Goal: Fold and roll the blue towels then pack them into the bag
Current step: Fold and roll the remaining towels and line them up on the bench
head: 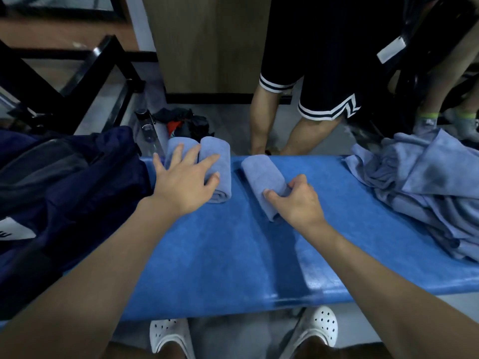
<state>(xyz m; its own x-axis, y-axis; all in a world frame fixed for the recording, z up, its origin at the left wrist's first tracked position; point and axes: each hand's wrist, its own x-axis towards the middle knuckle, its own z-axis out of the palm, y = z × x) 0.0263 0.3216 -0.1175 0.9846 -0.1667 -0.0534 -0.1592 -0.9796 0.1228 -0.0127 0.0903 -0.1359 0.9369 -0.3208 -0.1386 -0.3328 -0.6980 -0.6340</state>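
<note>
White clogs stand at 6 o'clock under the blue bench. The left hand, fingers spread flat, rests on two rolled towels at 11 o'clock. The right hand pinches a third roll near centre. Packing seems next, which means lifting the rolls into the bag at 9 o'clock. Loose towels wait at 3 o'clock.

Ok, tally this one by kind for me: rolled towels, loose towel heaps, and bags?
Rolled light-blue cloth towels: 3
Loose heap of light-blue towels: 1
Dark navy fabric bag: 1
Total: 5
</note>
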